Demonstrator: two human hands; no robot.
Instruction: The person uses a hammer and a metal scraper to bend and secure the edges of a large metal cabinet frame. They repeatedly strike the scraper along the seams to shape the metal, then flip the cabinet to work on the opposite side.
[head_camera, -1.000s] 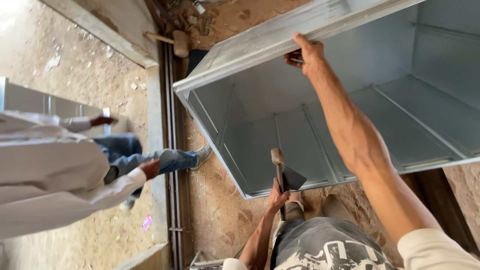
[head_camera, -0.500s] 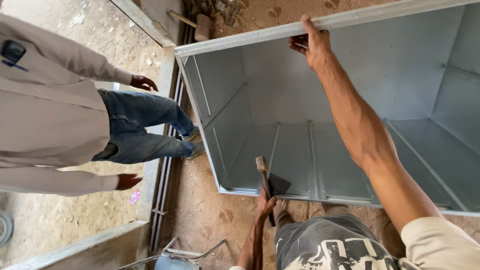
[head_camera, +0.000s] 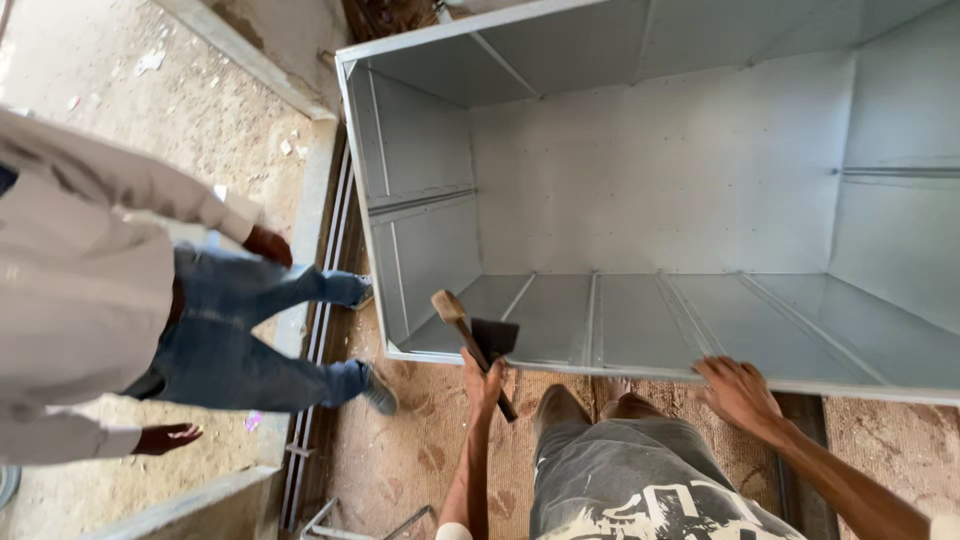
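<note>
Your left hand (head_camera: 484, 378) is closed round the wooden handle of a hammer (head_camera: 478, 343), gripping it low on the shaft, so that the handle runs up and to the left past your knuckles and its rounded end sits above the dark metal head. The head lies just in front of the lower lip of a large grey sheet-metal cabinet (head_camera: 660, 200), which stands open toward you with its ribbed inner panels exposed. Your left forearm rises almost straight up from the bottom of the view, wrist straight, thumb wrapped over the shaft. Your right hand (head_camera: 738, 392) rests palm down on that same lower lip, fingers spread and laid flat over the edge rather than curled round it; it holds nothing, only bears on the metal. The right arm comes in from the lower right corner, extended and slightly bent at the wrist. Between the two arms your knees show in grey shorts (head_camera: 620, 480), above a printed shirt, and your bare feet (head_camera: 600, 392) stand against the cabinet's edge on sandy, patterned floor (head_camera: 400, 450). To the left, well apart from your hands, a second person (head_camera: 120, 300) in a pale long-sleeved shirt and blue jeans stands astride a long metal channel (head_camera: 315, 330) lying on the ground.
</note>
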